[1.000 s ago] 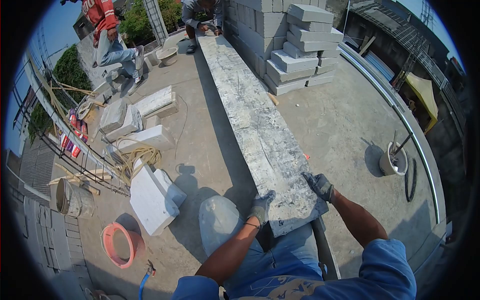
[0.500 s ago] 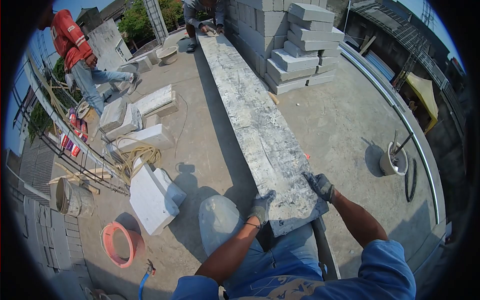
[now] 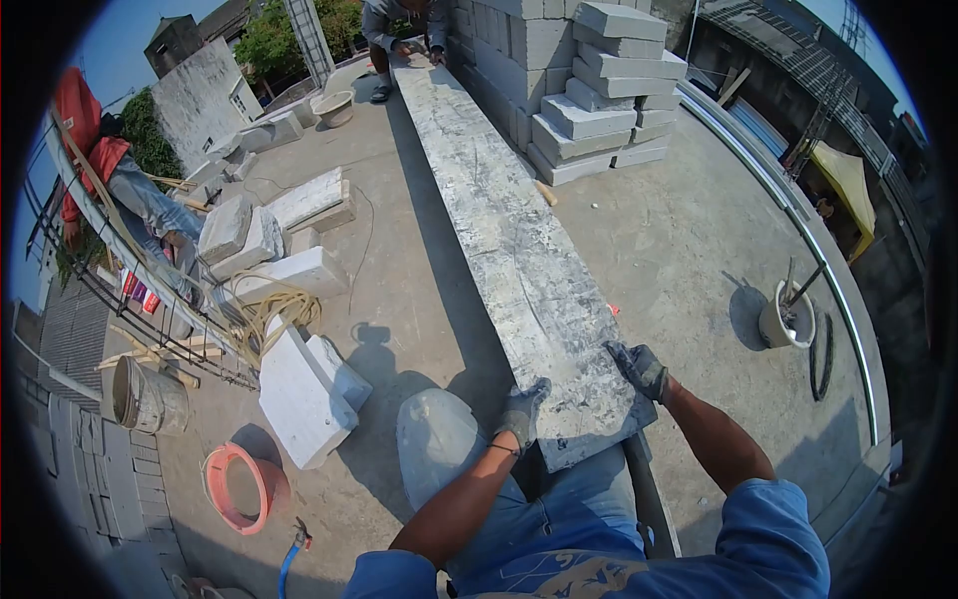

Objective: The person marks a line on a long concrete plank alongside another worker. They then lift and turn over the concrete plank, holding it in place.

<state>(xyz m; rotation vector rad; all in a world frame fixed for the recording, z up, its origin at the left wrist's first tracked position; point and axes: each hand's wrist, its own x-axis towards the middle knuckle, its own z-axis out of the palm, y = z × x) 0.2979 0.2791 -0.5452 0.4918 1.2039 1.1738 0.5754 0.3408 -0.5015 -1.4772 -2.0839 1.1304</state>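
A long, paint-stained plank [image 3: 509, 240] stretches away from my lap to a person in grey [image 3: 384, 35] crouching at its far end. My left hand [image 3: 521, 411], in a dark-palmed work glove, grips the plank's left edge close to its near end. On the opposite edge, slightly farther up, my gloved right hand [image 3: 639, 372] is closed around the board with the thumb on top. The fingers beneath the board are hidden. The far person's hands are at the other end of the plank.
Light blocks [image 3: 599, 100] are stacked right of the plank's far half. Loose blocks [image 3: 304, 394] and a coiled hose [image 3: 269, 309] lie at left, near a pink bucket [image 3: 242, 489]. A white bucket with tools [image 3: 786, 317] stands at right. A person in red [image 3: 100, 160] is at far left.
The person in red has moved left and bent down behind the rebar. My hands and the plank stay in the same place.
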